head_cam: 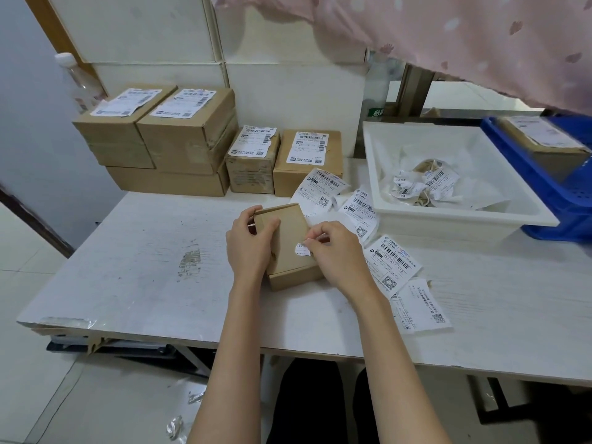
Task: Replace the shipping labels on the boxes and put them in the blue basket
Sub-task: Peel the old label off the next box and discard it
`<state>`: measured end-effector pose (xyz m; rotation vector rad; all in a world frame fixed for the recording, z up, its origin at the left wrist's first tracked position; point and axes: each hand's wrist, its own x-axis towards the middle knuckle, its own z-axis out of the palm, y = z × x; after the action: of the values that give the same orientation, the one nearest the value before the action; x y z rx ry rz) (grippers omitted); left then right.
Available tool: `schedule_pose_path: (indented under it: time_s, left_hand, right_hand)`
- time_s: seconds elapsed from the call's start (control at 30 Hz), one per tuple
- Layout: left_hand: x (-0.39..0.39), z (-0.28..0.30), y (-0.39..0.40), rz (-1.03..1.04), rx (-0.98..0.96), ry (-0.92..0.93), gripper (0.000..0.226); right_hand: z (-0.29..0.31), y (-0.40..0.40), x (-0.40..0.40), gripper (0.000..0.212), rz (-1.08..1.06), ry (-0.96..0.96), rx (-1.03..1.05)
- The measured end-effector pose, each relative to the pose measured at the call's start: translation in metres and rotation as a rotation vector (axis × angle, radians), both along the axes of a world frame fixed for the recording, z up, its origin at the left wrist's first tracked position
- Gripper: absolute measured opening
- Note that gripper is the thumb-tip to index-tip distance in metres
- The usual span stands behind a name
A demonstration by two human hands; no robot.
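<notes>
A small brown cardboard box point(290, 238) lies on the white table point(144, 277) in front of me. My left hand point(250, 245) grips its left side, thumb on top. A torn white label scrap point(302, 249) still sticks to the box's top. The fingertips of my right hand point(336, 251) pinch that scrap at its right edge. Several fresh shipping labels point(389, 264) lie loose on the table to the right of the box. The blue basket point(544, 187) stands at the far right with one labelled box point(544, 136) inside.
A white tray point(448, 216) holding crumpled old labels sits between the work spot and the basket. Several labelled brown boxes point(179, 136) are stacked along the back wall. A pink curtain point(448, 36) hangs at the upper right. The table's front edge is close to me.
</notes>
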<state>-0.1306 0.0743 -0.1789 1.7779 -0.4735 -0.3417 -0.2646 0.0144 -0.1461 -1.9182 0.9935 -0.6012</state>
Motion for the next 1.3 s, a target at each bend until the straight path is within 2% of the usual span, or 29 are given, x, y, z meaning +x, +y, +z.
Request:
schedule_pose_path:
  time_s: [0.13, 0.27, 0.4, 0.6, 0.7, 0.87, 1.07, 1.3]
  left_hand:
    - [-0.002, 0.002, 0.001, 0.009, 0.001, 0.002, 0.053]
    - [-0.003, 0.003, 0.001, 0.001, 0.0, 0.0, 0.056]
    - [-0.004, 0.004, 0.001, 0.0, 0.006, -0.01, 0.058]
    - [-0.006, 0.007, 0.003, -0.002, 0.008, 0.004, 0.061]
    - [-0.006, 0.008, 0.003, -0.006, 0.016, -0.004, 0.057]
    - [-0.007, 0.01, 0.003, 0.001, 0.023, -0.003, 0.068]
    - [-0.005, 0.007, 0.002, 0.019, 0.044, -0.021, 0.049]
    - [-0.006, 0.01, 0.0, 0.044, 0.098, -0.05, 0.055]
  right_hand:
    - [0.002, -0.001, -0.004, 0.013, -0.02, -0.074, 0.08]
    - [0.001, 0.005, -0.004, 0.029, -0.033, -0.163, 0.055]
    - [0.001, 0.001, -0.001, 0.008, -0.048, -0.073, -0.015]
    - [0.002, 0.003, -0.003, 0.003, -0.037, -0.002, -0.04]
    - [0.001, 0.003, -0.003, 0.004, -0.043, 0.002, -0.02]
    - [0.003, 0.002, -0.003, 0.003, -0.045, -0.004, 0.046]
    - [0.004, 0.0, -0.006, 0.008, -0.025, -0.026, 0.112]
    - [0.009, -0.006, -0.007, 0.012, 0.005, -0.028, 0.153]
